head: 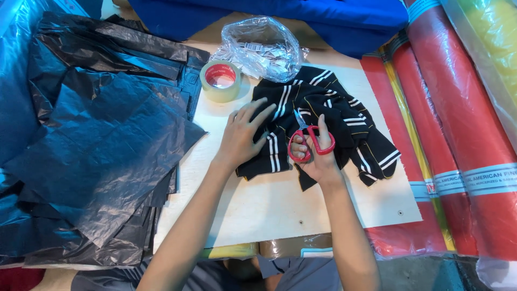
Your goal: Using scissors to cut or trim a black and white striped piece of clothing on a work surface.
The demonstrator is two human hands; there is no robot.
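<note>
A pile of black fabric pieces with white stripes [344,116] lies on a pale wooden board [269,205]. My left hand [243,134] rests flat on the pile's left edge, fingers spread. In my right hand [318,156] are red-handled scissors [308,141], thumb and fingers through the loops, blades pointing away over the fabric.
A roll of clear tape [221,80] stands behind my left hand. A clear plastic bag of small tags [264,46] sits at the back. Black plastic sheets [91,134] cover the left side. Red and yellow fabric rolls [458,124] lie along the right, blue cloth [323,16] behind.
</note>
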